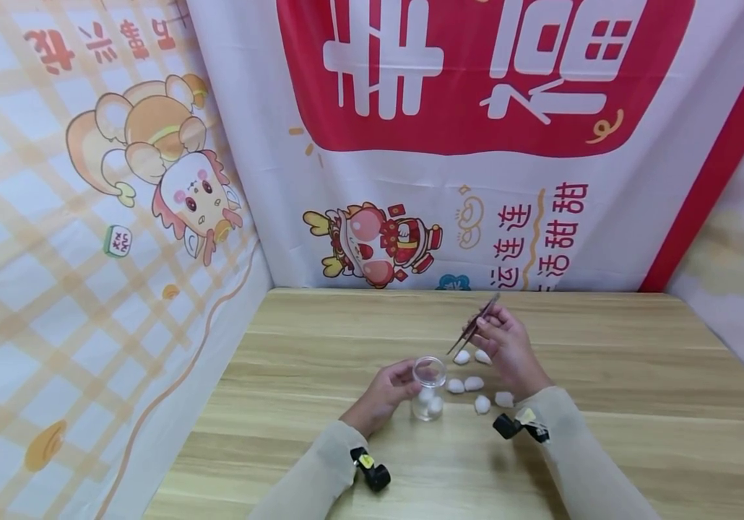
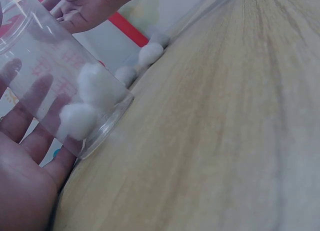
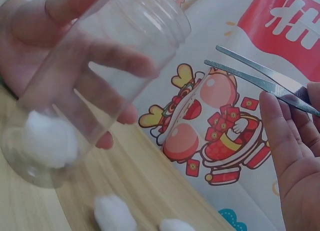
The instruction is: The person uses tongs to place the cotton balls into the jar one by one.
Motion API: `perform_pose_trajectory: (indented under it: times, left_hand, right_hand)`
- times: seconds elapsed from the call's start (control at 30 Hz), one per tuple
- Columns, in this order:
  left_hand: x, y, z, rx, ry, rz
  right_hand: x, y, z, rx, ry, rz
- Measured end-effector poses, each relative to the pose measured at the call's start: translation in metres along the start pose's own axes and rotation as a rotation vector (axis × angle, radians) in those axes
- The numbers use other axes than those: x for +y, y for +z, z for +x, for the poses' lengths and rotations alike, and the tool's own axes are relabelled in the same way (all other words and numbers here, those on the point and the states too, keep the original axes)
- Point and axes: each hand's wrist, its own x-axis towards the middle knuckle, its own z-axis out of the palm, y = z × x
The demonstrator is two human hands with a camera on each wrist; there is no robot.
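Note:
A clear plastic jar (image 1: pixel 420 393) stands upright on the wooden table, its mouth uncovered. My left hand (image 1: pixel 381 393) holds it from the left, fingers wrapped behind the wall and seen through it in both wrist views. White cotton balls (image 2: pixel 95 86) lie at the bottom of the jar. To the right and above the rim, my right hand (image 1: pixel 507 345) pinches metal tweezers (image 3: pixel 260 81) between thumb and fingers. The tweezer tips point toward the jar, spread apart, with nothing between them.
Several loose cotton balls (image 1: pixel 473 383) lie on the table (image 1: pixel 320 325) to the right of the jar, below and beside the right hand. A printed cloth (image 1: pixel 359 173) hangs along the table's back edge, and another patterned cloth (image 1: pixel 86 289) closes off the left side.

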Motion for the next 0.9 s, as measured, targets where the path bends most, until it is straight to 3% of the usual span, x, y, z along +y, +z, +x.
perform_pose_trajectory:
  times: [0.9]
  left_hand:
    - [0.002,0.002,0.0,0.011,-0.011,-0.012]
  right_hand:
    - [-0.007,-0.051,-0.003,0.046,-0.036,-0.013]
